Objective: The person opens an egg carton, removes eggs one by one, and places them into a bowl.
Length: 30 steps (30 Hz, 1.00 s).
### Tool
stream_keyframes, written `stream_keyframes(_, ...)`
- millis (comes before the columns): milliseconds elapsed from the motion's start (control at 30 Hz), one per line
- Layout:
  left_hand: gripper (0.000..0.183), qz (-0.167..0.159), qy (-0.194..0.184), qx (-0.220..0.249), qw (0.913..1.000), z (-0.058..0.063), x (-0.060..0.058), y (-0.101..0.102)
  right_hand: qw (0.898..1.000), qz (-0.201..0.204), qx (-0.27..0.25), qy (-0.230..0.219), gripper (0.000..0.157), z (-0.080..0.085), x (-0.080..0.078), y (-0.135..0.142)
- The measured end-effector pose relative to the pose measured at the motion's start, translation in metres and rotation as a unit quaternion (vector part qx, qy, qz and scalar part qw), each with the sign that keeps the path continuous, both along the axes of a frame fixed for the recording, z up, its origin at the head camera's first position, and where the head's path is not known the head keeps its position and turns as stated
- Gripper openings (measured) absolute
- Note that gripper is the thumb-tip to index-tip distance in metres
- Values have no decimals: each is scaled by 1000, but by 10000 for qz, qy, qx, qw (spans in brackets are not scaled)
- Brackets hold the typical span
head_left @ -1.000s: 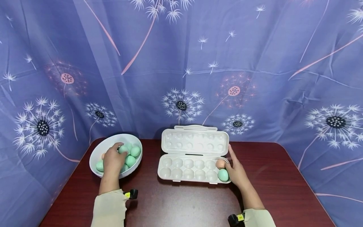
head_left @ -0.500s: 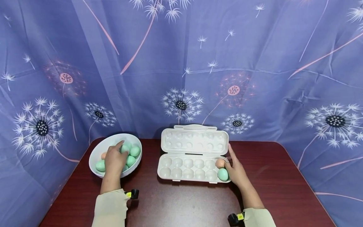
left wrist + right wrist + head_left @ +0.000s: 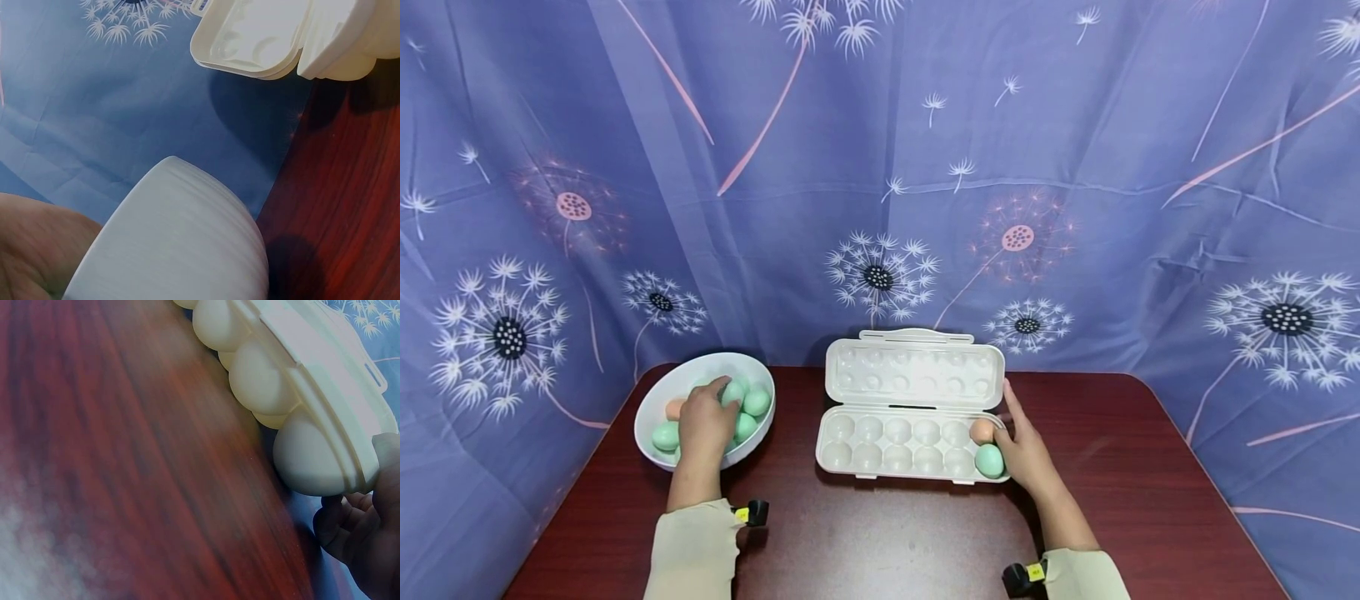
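In the head view, a white bowl (image 3: 651, 437) holds several green eggs (image 3: 757, 402) and an orange egg (image 3: 674, 408). My left hand (image 3: 706, 425) reaches into it, fingers and thumb bent beside a green egg; whether they grip one is hidden. The left wrist view shows the bowl's outer wall (image 3: 181, 244) covering the fingers. A white plastic egg carton (image 3: 880, 475) lies with its lid (image 3: 917, 375) raised. Its rightmost cups hold one orange egg (image 3: 982, 431) and one green egg (image 3: 990, 461). My right hand (image 3: 1028, 454) grips the carton's right end, thumb at the rim.
Both containers sit near the back of a dark red wooden table (image 3: 880, 542). Behind it hangs a blue dandelion-print curtain (image 3: 820, 275). A black wrist camera (image 3: 757, 512) is strapped to each forearm.
My left hand has shifted slightly right inside the bowl, uncovering more of the orange egg. The right hand and carton stay in place.
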<state>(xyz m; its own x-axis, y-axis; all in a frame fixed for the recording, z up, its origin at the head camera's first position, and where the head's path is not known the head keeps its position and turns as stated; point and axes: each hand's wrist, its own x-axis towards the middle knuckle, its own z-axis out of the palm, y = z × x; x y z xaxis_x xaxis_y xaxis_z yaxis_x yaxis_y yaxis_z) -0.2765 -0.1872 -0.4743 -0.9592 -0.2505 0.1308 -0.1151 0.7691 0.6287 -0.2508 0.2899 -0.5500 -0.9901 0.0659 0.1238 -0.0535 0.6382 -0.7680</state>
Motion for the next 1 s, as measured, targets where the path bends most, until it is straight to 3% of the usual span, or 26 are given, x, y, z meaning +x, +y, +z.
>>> stream_keyframes(200, 50, -70, -88, -223, 9997, -1, -1, 0, 10000, -22, 26, -2, 80, 0, 0, 0)
stream_keyframes(600, 54, -14, -289, -128, 9995, -1, 1, -1, 10000, -23, 58, 38, 79, -1, -1, 0)
stream_keyframes(1000, 53, 92, 3, 84, 9999, 5, 2, 4, 9999, -17, 100, -14, 80, 0, 0, 1)
